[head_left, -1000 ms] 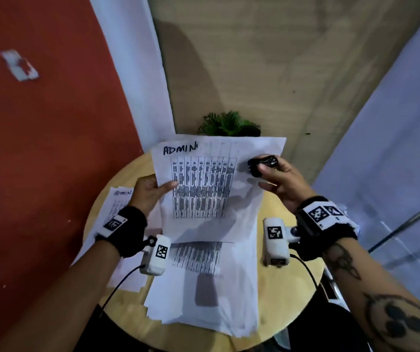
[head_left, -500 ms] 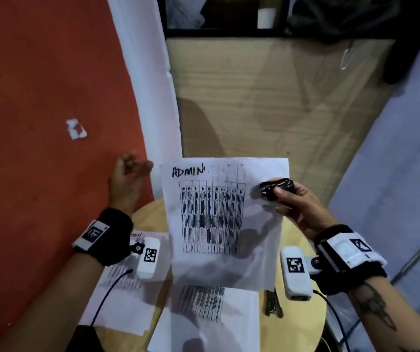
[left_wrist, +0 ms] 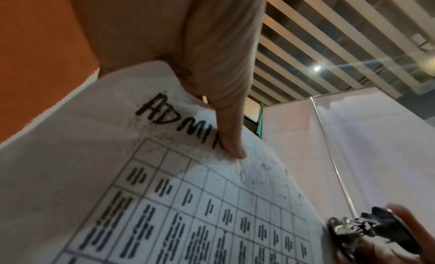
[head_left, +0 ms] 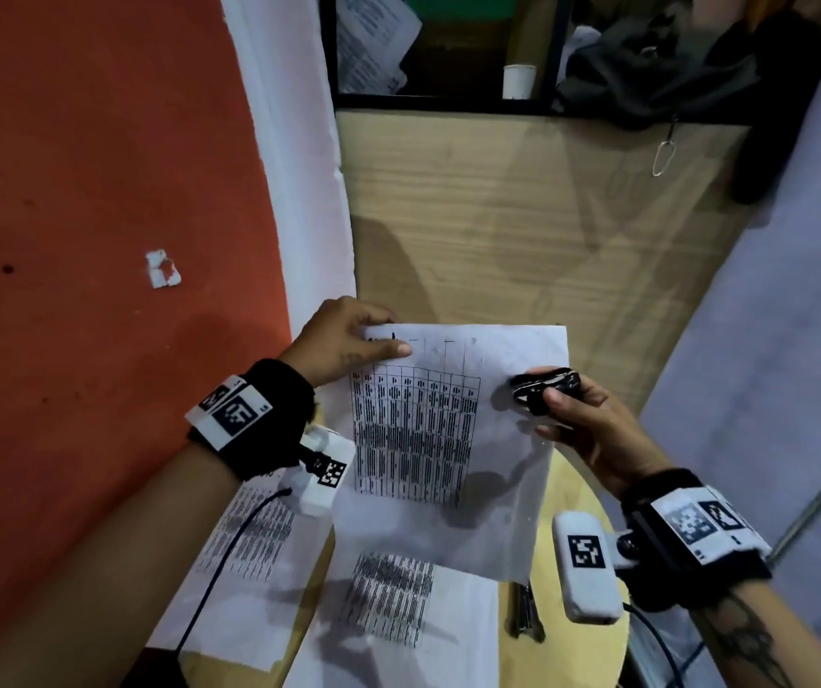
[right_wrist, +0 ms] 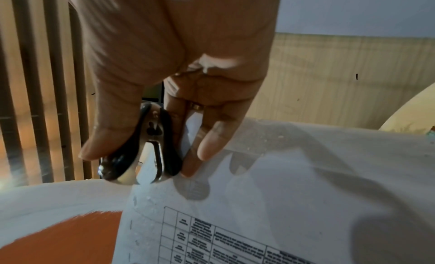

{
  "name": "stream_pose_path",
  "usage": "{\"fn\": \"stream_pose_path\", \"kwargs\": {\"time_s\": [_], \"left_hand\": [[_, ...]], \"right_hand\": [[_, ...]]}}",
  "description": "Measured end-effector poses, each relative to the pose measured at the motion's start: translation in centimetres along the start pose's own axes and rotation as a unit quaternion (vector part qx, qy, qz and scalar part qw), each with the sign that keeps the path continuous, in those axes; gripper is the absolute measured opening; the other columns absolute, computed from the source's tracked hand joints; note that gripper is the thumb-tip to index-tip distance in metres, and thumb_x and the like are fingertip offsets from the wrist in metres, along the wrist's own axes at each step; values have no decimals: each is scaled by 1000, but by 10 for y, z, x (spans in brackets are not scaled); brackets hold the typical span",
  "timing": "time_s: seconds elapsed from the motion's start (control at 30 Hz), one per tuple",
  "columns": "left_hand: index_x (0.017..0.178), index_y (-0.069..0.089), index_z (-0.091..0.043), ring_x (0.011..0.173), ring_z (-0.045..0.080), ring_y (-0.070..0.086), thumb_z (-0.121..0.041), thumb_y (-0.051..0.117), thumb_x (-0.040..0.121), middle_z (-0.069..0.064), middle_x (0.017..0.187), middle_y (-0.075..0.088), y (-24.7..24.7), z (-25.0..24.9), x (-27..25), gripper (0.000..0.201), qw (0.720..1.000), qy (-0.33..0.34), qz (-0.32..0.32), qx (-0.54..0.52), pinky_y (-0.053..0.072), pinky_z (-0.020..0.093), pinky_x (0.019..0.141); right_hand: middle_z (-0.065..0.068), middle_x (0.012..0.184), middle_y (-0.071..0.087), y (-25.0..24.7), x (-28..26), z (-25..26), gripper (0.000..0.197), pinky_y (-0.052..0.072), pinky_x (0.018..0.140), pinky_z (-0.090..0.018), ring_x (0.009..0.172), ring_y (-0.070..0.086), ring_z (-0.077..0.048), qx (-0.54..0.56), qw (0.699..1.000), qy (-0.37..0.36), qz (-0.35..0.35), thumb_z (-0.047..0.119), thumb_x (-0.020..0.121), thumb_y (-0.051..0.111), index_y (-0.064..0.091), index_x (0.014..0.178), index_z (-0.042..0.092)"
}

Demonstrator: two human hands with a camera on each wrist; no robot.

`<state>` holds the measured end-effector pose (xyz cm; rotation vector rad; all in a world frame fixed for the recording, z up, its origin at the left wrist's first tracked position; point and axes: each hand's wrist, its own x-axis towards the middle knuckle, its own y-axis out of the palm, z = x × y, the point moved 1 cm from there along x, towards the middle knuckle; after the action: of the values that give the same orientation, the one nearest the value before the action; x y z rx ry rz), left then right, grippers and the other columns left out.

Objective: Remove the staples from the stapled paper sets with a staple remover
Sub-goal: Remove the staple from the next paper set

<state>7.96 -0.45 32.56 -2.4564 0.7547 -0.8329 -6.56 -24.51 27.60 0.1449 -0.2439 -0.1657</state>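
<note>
A printed sheet (head_left: pixel 448 439) with a table and "ADMIN" handwritten on top is held upright in the air above the table. My left hand (head_left: pixel 378 335) pinches its top left corner, thumb (left_wrist: pixel 231 149) pressed on the front over the writing. My right hand (head_left: pixel 552 404) grips a black and chrome staple remover (head_left: pixel 545 384) at the sheet's right edge. In the right wrist view the staple remover (right_wrist: pixel 146 152) sits between thumb and fingers, and the fingers also hold the sheet (right_wrist: pixel 259 203) from behind. The remover's jaws look closed. No staple is visible.
Below lie more printed papers (head_left: pixel 249 538) and another stack (head_left: pixel 398 613) on a round wooden table (head_left: pixel 572 489). A slim metal tool (head_left: pixel 525 613) lies beside them. A red wall (head_left: pixel 76 191) stands left, a white partition (head_left: pixel 771 340) right, and a shelf with a cup (head_left: pixel 517 81) behind.
My left hand let go of the sheet's left edge, lifted free, and now pinches its top left corner. The right hand kept the sheet and remover. The head view tilted upward.
</note>
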Motion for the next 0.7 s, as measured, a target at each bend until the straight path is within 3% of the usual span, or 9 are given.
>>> {"fn": "stream_pose_path", "kwargs": {"time_s": [0.1, 0.17, 0.3, 0.33, 0.4, 0.47, 0.57, 0.7], "left_hand": [[89, 72, -8, 84, 17, 67, -40, 80, 68, 8, 88, 71, -1, -1, -4, 39, 999, 13, -7, -46, 53, 36, 77], [88, 72, -10, 81, 17, 68, -31, 79, 72, 7, 87, 73, -1, -4, -6, 28, 998, 19, -5, -66, 54, 38, 77], [83, 71, -19, 79, 18, 67, -32, 75, 75, 8, 84, 73, 0, -4, -4, 16, 998, 29, -17, -48, 54, 38, 73], [80, 70, -22, 74, 15, 66, -28, 74, 77, 3, 79, 72, 1, -4, -2, 7, 998, 28, -19, -45, 53, 36, 69], [74, 68, -28, 65, 5, 61, -23, 74, 79, -12, 68, 67, 2, -3, 0, 9, 999, 28, -25, -33, 49, 22, 63], [72, 67, -27, 60, -3, 56, -25, 73, 78, -18, 62, 64, 4, -3, 1, 9, 999, 29, -28, -21, 44, 15, 58], [76, 68, -16, 56, -2, 54, -26, 74, 78, -13, 62, 62, 5, -7, 0, 12, 999, 22, -27, -21, 42, 13, 53], [68, 63, -16, 46, -7, 45, -25, 72, 78, -16, 49, 53, 7, -13, -1, 17, 999, 37, -27, -6, 35, 13, 46]], "right_hand": [[2, 86, 73, 2, 1, 0, 83, 52, 57, -16, 72, 69, -7, 11, 1000, -1, -1, 53, 24, 91, 65, 95, 18], [3, 86, 73, 3, 2, -3, 83, 52, 57, -16, 73, 68, -5, 17, 1000, 0, -7, 53, 23, 91, 65, 95, 19], [9, 83, 72, 10, 4, -8, 79, 50, 55, -14, 75, 66, -1, 6, 997, -40, -59, 55, 23, 89, 66, 91, 22], [9, 82, 72, 11, 7, -8, 72, 49, 56, -15, 75, 66, -1, -2, 994, -66, -87, 52, 29, 89, 66, 90, 23], [2, 87, 71, 13, 11, -6, 50, 51, 61, -20, 81, 66, -7, -33, 976, -139, -162, 37, 48, 87, 67, 92, 22], [-9, 101, 66, 18, 14, 1, 44, 53, 71, -25, 91, 65, -18, -124, 940, -228, -224, 30, 60, 81, 66, 100, 20], [-7, 109, 64, 43, 17, 14, 41, 56, 74, -26, 98, 63, -21, -264, 896, -312, -172, 31, 68, 77, 63, 107, 27], [-4, 109, 59, 81, 21, 21, 45, 56, 76, -21, 96, 59, -11, -357, 853, -375, -59, 19, 70, 77, 64, 109, 3]]}}
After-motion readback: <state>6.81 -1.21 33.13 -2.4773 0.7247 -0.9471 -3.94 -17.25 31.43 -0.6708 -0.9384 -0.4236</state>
